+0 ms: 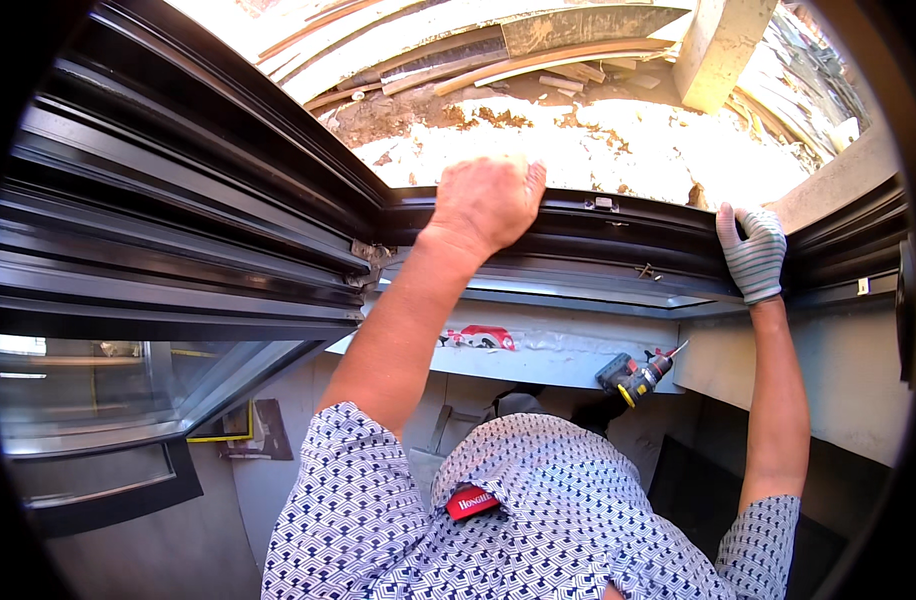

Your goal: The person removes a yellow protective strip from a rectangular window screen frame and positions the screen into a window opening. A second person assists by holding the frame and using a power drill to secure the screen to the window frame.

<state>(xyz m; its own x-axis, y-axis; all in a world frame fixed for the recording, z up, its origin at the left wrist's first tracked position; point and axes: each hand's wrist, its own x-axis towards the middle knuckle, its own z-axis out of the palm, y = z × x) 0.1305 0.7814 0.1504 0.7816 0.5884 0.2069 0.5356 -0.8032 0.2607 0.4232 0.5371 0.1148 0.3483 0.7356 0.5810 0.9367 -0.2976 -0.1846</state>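
Observation:
A dark window frame (618,235) runs across in front of me. My bare left hand (486,200) is closed at its outer edge, knuckles up, with the fingertips hidden. Further right, near the frame's corner, my right hand (754,255) wears a pale striped knit glove. Its fingers hook over the same frame's outer edge, thumb apart from them. Between the hands, a small metal fitting (602,204) sits on the frame, and a few small brass-coloured screws (649,272) lie on its inner ledge. Below the ledge, a cordless drill (638,378) rests by the pale sill (568,362).
To the left stands an opened dark-framed glass sash (98,385), beside thick frame profiles (178,200). A crumpled red and white wrapper (481,337) lies on the sill. Outside are planks (448,65), rubble (538,130) and a pale post (720,55).

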